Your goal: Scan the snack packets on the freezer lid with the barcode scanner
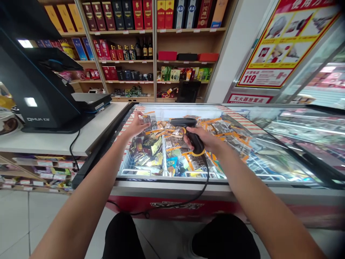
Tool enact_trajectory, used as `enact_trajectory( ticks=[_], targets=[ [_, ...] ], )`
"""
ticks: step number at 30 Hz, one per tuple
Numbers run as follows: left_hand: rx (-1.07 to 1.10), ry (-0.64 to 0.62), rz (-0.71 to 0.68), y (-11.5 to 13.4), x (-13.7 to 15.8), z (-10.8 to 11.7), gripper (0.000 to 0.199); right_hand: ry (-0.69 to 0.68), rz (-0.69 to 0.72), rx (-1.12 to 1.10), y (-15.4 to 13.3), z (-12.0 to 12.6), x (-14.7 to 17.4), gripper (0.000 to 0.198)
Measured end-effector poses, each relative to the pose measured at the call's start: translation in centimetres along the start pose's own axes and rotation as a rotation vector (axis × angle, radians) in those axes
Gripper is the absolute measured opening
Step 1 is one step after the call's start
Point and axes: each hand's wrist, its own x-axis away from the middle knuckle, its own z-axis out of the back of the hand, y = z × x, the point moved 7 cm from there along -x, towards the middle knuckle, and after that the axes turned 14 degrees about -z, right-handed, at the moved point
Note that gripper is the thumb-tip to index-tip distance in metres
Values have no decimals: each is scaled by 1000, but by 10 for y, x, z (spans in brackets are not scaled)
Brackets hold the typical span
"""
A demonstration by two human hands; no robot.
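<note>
My right hand [201, 137] is wrapped round the grip of a black barcode scanner [196, 143] with yellow trim, its head pointing left. From its base a black cable hangs down past the front of the chest freezer [178, 184]. In my left hand [138, 125] is a small clear and orange snack packet [151, 119], pinched by the edge over the freezer's left side. Below both hands, many orange-edged packets [229, 138] lie heaped on the freezer, and a white divider separates them from darker packets [147, 151] at left. The lettering on the packets is too small to read.
On the white counter [104, 126] at left stands a black checkout machine [45, 79]. Behind the freezer, wooden shelves [129, 63] hold boxed goods and bottles. A wall poster [285, 43] hangs at right, beside a glass-fronted case [320, 82].
</note>
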Motion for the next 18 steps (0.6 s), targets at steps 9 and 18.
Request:
enact_trajectory(
  ticks=[9,18],
  targets=[
    [69,223,-125,14,9,-11,67,6,-3,102,4,-15,4,47],
    [91,171,-121,25,13,-15,71,2,13,128,2,-13,4,55]
  ],
)
